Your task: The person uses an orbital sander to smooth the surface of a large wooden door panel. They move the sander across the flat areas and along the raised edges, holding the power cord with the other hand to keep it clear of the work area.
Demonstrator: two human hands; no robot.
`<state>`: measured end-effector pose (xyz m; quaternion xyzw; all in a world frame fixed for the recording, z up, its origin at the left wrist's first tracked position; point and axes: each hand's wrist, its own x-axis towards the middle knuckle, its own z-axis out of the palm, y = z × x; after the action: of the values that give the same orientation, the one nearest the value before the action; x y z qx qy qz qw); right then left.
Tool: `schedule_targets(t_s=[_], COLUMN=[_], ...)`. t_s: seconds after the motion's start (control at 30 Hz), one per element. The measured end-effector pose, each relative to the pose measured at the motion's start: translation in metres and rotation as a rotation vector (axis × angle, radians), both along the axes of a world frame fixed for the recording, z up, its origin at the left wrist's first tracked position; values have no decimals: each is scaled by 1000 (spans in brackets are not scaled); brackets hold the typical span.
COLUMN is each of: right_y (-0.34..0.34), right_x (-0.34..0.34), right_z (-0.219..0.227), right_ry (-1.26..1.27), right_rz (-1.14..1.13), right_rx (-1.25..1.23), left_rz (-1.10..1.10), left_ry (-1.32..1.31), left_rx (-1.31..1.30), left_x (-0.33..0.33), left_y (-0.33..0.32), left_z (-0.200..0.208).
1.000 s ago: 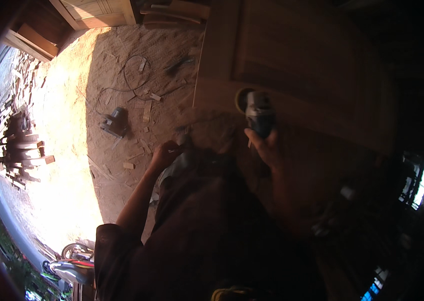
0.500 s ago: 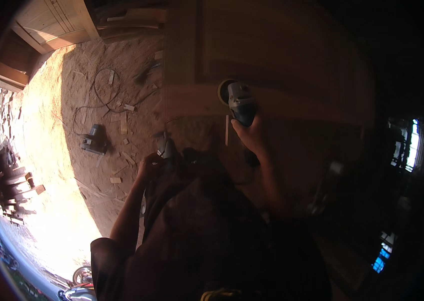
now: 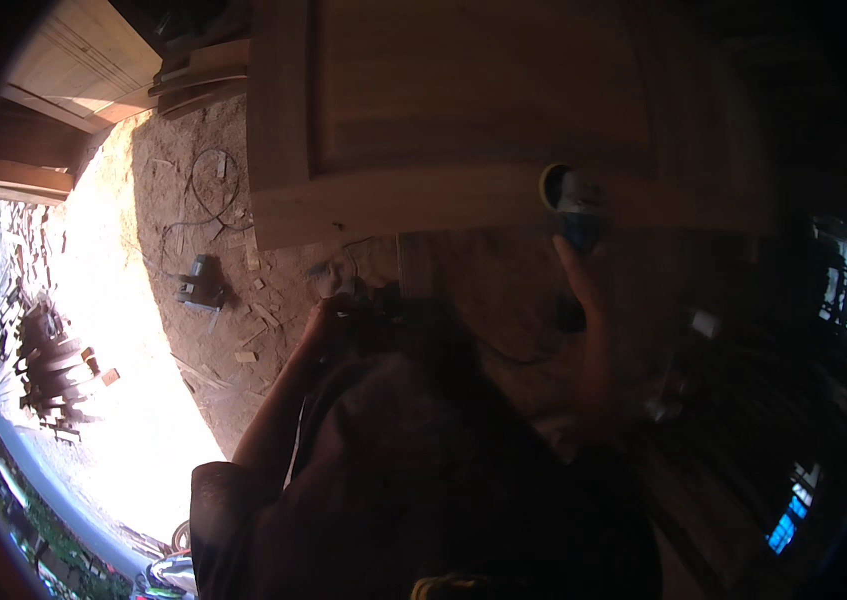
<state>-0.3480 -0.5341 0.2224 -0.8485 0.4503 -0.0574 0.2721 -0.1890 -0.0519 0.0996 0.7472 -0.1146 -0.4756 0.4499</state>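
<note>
My right hand (image 3: 578, 270) grips the body of an angle grinder (image 3: 579, 208), its fingers wrapped round the dark housing. The grinder's round disc (image 3: 551, 187), with a pale yellowish rim, is over the near rail of a large panelled wooden door (image 3: 463, 190). Contact between disc and wood is too dark to confirm. My left hand (image 3: 328, 318) is closed low in front of my lap, short of the door's near edge. What its fingers hold is lost in shadow.
A circular saw (image 3: 201, 284) lies on the sandy floor at the left, its cord (image 3: 193, 205) looped beyond it. Wood scraps (image 3: 245, 356) litter the ground. Another panelled wooden piece (image 3: 83, 60) stands at the far left. A cord (image 3: 518, 357) curves below the grinder.
My right hand and the grinder have moved right along the door's near rail. The view has shifted, and more of the door's left end shows. My left hand stays near my lap.
</note>
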Motion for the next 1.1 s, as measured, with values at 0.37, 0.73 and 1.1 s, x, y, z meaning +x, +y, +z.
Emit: schedule_targets(t_s=[0.37, 0.73, 1.1], right_y=[-122, 165, 327], right_x=[-104, 72, 176], right_z=[13, 61, 58], right_ry=[-328, -259, 48], right_rz=[-419, 346, 611], right_rx=[620, 579, 310], left_rz=[76, 243, 557], left_ry=[-79, -152, -12], left_rx=[129, 158, 291], left_x=[-78, -67, -97], left_y=[-37, 61, 171], left_z=[30, 33, 21])
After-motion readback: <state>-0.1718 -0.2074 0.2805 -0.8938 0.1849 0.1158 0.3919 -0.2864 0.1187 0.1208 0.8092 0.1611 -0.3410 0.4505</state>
